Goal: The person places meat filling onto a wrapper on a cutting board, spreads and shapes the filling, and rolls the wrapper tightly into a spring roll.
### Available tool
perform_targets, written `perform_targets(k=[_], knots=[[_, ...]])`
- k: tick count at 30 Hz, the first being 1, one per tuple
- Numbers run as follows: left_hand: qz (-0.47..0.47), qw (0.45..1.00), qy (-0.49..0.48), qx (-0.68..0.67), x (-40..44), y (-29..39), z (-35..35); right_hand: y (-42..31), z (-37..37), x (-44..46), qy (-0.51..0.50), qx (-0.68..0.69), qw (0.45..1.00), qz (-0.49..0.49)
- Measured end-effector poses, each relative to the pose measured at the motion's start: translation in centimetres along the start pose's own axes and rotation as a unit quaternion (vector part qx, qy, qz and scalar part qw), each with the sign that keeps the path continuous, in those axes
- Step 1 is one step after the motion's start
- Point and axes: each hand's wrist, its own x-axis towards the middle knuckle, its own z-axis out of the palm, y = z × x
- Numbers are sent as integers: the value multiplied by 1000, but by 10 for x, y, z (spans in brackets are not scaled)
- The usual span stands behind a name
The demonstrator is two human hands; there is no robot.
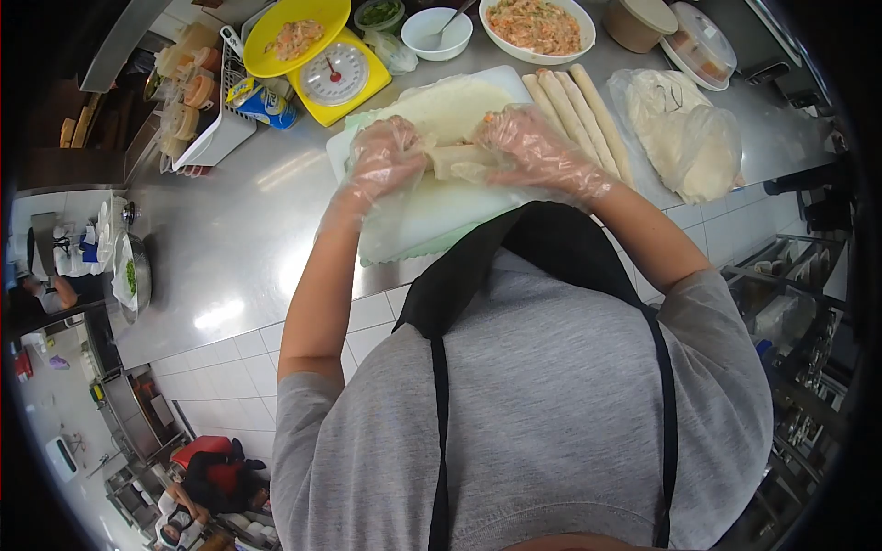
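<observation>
A: Gripping what, with the left hand [387, 151]?
B: One end of the pale dough roll [457, 163] — with fingers curled over, inside a clear plastic glove [375, 200].
A: And with the right hand [535, 147]?
B: The opposite end, also with bent fingers.
A: Placed where?
B: Above the white cutting board [404, 220], along the flat dough sheet [459, 96] — just left of the long dough strips [584, 115].

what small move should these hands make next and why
Probably roll the pale roll slightly farther from the body: the gloved left hand and right hand are at its two ends, and a flat pale sheet lies just beyond it.
</observation>
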Motion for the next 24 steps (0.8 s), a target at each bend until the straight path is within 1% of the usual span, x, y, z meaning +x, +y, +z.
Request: perform_targets(k=[1, 2, 4, 5, 6, 7, 8, 9, 11, 12, 13, 14, 15, 16, 17, 18, 19, 20, 21, 22, 23, 24], knots=[[-36, 999, -33, 4, 6, -3, 1, 3, 1, 4, 14, -33, 999, 15], [-71, 995, -66, 9, 12, -6, 1, 10, 3, 9, 14, -34, 999, 15], [-58, 997, -55, 19, 17, -15, 7, 29, 9, 20, -31, 21, 996, 76], [-46, 998, -43, 31, 18, -14, 6, 38, 16, 20, -30, 21, 996, 76], [-46, 998, -43, 31, 20, -14, 5, 47, 25, 19, 15, 73, 995, 70], [-93, 992, -83, 33, 22, -6, -1, 50, 28, 19, 60, 125, 988, 64], [-140, 982, -122, 36, 22, -2, -5, 53, 32, 18, 61, 125, 988, 64], [-141, 982, -122, 36, 18, -2, -6, 55, 35, 17, 51, 137, 986, 77], [-20, 996, -75, -38, 9, -4, -10, 54, 35, 19, 40, 150, 984, 90], [-21, 996, -75, -38, 8, -11, -1, 55, 34, 20, 3, 142, 982, 121], [65, 998, 22, 8, 4, -25, 16, 55, 32, 22, -34, 133, 979, 151], [150, 980, 118, 53, 2, -24, 21, 56, 31, 22, -35, 134, 979, 150], [149, 980, 118, 53, 3, -26, 23, 57, 29, 22, -48, 190, 966, 167], [93, 992, 58, 57, 7, -16, 15, 58, 27, 22, -62, 246, 950, 184], [37, 998, -3, 60, 9, -10, 11, 50, 14, 25, -63, 245, 950, 184], [38, 998, -2, 59, 11, -11, 11, 41, 1, 26, -45, 332, 905, 262], [22, 999, -25, 9, 14, -13, 10, 32, -7, 27, -26, 413, 846, 335], [7, 998, -48, -42, 16, -16, 9, 28, -7, 25, -25, 413, 846, 337], [8, 998, -50, -42, 15, -18, 9, 25, -6, 24, 9, 362, 895, 261], [-3, 993, -51, -107, 13, -22, 10, 21, -7, 25, 43, 306, 933, 182], [-14, 984, -52, -172, 12, -26, 12, 19, -10, 29, 44, 306, 933, 184], [-12, 984, -53, -171, 10, -29, 13, 19, -14, 35, -60, 218, 957, 179]])
